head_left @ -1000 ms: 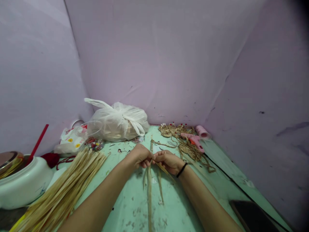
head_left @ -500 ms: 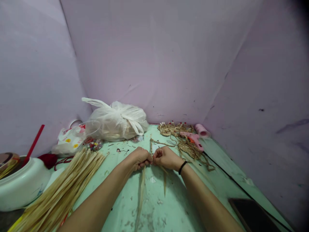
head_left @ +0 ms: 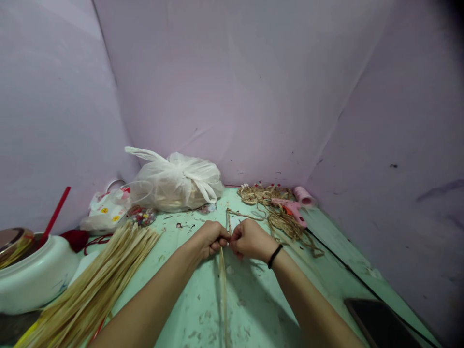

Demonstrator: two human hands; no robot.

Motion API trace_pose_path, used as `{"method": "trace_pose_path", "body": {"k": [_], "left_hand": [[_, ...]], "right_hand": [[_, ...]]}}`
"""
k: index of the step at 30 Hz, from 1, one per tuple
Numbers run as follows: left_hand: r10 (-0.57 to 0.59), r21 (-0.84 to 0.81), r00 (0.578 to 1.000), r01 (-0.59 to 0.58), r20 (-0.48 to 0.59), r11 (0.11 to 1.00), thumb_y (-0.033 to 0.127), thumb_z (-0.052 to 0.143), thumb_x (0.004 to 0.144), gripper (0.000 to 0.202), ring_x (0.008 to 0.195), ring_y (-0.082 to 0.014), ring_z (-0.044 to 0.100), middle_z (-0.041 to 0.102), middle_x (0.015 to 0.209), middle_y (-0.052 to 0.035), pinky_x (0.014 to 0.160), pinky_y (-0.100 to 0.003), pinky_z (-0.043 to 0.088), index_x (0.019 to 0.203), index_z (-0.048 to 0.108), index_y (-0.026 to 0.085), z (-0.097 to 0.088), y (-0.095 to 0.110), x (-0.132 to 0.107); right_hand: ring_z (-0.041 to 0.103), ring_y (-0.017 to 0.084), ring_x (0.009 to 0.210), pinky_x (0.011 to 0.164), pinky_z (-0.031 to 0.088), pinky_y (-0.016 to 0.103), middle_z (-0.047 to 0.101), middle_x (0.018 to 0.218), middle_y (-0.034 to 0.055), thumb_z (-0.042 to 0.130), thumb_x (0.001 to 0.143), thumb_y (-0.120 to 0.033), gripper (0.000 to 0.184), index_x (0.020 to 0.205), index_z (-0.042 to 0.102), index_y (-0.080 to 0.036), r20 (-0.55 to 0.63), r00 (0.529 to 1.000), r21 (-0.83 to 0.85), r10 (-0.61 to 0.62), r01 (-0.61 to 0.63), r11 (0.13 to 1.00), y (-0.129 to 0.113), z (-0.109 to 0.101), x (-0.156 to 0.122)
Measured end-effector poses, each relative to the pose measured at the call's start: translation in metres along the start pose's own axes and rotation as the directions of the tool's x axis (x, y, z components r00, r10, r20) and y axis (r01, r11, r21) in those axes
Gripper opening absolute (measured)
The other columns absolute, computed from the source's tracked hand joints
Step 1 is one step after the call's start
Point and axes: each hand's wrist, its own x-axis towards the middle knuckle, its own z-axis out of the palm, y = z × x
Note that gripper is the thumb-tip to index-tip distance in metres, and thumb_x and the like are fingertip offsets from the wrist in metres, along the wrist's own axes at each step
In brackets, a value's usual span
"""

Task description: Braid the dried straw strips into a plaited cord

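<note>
My left hand (head_left: 209, 238) and my right hand (head_left: 249, 239) meet knuckle to knuckle over the green tabletop (head_left: 253, 309). Both are closed in a pinch on thin straw strands (head_left: 222, 285). The strands hang down from the fingers toward me as one narrow bunch. A short braided piece (head_left: 228, 218) sticks up beyond the fingers. A black band circles my right wrist.
A bundle of straw strips (head_left: 92, 290) lies at left beside a white pot (head_left: 34, 275) with a red stick. A tied white plastic bag (head_left: 177, 181) and a bead packet (head_left: 143, 216) sit behind. Braided cord (head_left: 282, 220), a pink glue gun (head_left: 290, 209) and a dark phone (head_left: 380, 324) lie at right.
The loose strands, spread apart a second ago, are now drawn together into one bunch. My right hand has turned and closed up against my left.
</note>
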Motion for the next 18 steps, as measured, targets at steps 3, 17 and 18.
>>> {"method": "trace_pose_path", "body": {"k": [3, 17, 18], "left_hand": [[0.104, 0.006, 0.992, -0.105, 0.071, 0.994, 0.016, 0.049, 0.05, 0.009, 0.028, -0.0017, 0.021, 0.038, 0.037, 0.0051, 0.03, -0.018, 0.007, 0.045, 0.042, 0.014, -0.005, -0.004, 0.004], [0.224, 0.069, 0.959, -0.239, 0.171, 0.969, 0.02, 0.053, 0.05, 0.007, 0.028, -0.0024, 0.022, 0.036, 0.037, 0.0071, 0.03, -0.017, 0.01, 0.053, 0.049, 0.015, -0.016, -0.012, 0.01], [0.22, 0.078, 0.96, -0.235, 0.171, 0.969, 0.02, 0.053, 0.05, 0.008, 0.028, -0.0026, 0.022, 0.037, 0.037, 0.0068, 0.03, -0.018, 0.011, 0.054, 0.05, 0.015, -0.016, -0.012, 0.011]], "right_hand": [[0.041, 0.007, 0.035, 0.039, 0.029, 0.019, 0.054, 0.038, -0.0009, 0.052, 0.052, -0.005, 0.015, 0.045, 0.062, -0.015, 0.074, 0.997, 0.078, 0.027, -0.032, 0.996, 0.001, 0.0, 0.0], [0.045, 0.007, 0.037, 0.037, 0.039, 0.019, 0.053, 0.045, -0.0006, 0.052, 0.062, -0.008, 0.013, 0.05, 0.051, -0.014, 0.182, 0.96, 0.609, 0.213, -0.28, 0.742, 0.004, 0.006, 0.008], [0.042, 0.006, 0.035, 0.035, 0.036, 0.018, 0.051, 0.043, -0.001, 0.052, 0.061, -0.008, 0.015, 0.047, 0.05, -0.013, 0.16, 0.966, 0.594, 0.202, -0.258, 0.762, 0.006, 0.009, 0.009]]}}
